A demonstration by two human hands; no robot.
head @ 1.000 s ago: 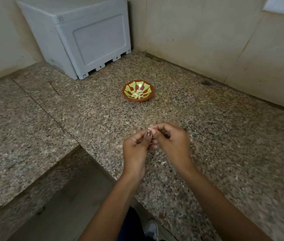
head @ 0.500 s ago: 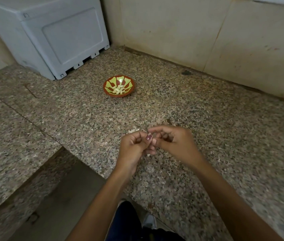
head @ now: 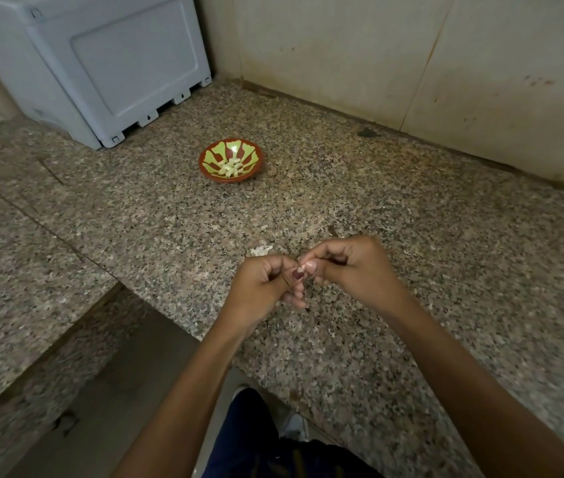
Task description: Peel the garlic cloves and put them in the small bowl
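Mid-peel, apparently: left hand [head: 264, 283] and right hand [head: 353, 267] pinching one barely visible garlic clove [head: 302, 268] together above the surface [head: 446, 219], well short of the small bowl [head: 231, 160]; next, stripping skin, then reaching forward.

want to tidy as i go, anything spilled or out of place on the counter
Only peeling scraps: a white bit of garlic skin lies on the counter just beyond the hands. The bowl sits upright, cloves inside.

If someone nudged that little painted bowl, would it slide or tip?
The small bowl looks wide and shallow, so it would probably slide on the polished granite counter rather than tip. Holding only a few peeled cloves, it likely moves easily.
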